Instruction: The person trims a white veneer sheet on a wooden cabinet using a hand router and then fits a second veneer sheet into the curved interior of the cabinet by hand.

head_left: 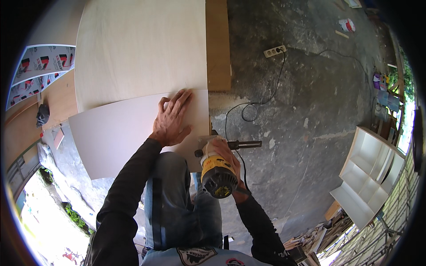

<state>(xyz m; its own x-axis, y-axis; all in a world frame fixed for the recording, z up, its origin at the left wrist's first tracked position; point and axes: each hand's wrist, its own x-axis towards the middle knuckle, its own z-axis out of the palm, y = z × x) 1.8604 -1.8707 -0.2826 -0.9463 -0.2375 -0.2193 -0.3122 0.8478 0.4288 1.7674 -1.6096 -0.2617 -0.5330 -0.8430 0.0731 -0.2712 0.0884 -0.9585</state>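
A yellow and black trim router [217,175] is in the grip of my right hand [226,155], at the right edge of a white sheet [115,133]. Its base and a dark guide bar [246,144] show beside that edge; the cutting bit is hidden beneath. My left hand [173,116] lies on the sheet with its fingers stretched forward and the thumb apart, pressing nothing but the surface. Under and beyond the white sheet is a large pale wooden panel [142,48]. My knee, in jeans, is just below the sheet's near edge.
A black cord runs across the grey concrete floor [301,97] to a power strip [274,51]. A brown board [218,44] shows along the panel's right side. White shelving [366,175] stands at the right, near stacked wood scraps [319,239]. A paint bucket [347,25] lies far right.
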